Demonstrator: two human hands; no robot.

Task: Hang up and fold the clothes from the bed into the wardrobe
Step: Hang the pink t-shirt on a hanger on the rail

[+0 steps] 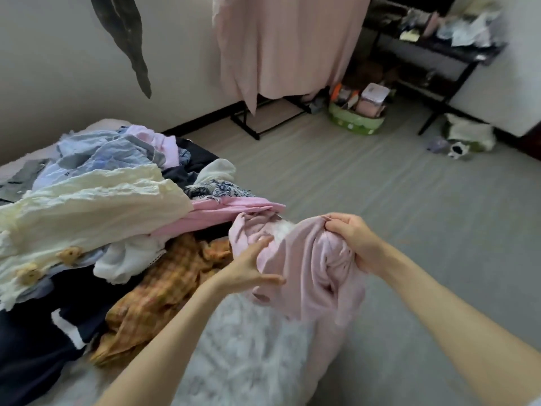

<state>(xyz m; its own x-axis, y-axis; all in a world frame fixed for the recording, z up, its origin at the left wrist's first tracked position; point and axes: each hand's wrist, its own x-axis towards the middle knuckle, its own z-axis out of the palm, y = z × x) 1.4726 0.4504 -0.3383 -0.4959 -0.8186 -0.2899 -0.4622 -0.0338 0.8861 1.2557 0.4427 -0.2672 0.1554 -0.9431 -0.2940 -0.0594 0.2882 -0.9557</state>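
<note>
Two hands hold a pink garment [310,268] beside the bed's clothes pile [96,206]. Right hand [354,244] pinches it; left hand [251,266] touches, fingers apart. That single pinch could slip.

Two bare hands, left hand [248,268] and right hand [355,244]. One pale pink fleecy garment [310,268]. One heaped pile of mixed clothes [96,200]. One green polka-dot fabric basket [355,123]. One black metal-frame shelf table [456,48].

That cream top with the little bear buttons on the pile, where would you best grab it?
Probably the near edge of the cream top, beside the bear buttons, coming from the front. It lies uppermost on the heap, draped toward the person, so that loose edge should lift free.
</note>
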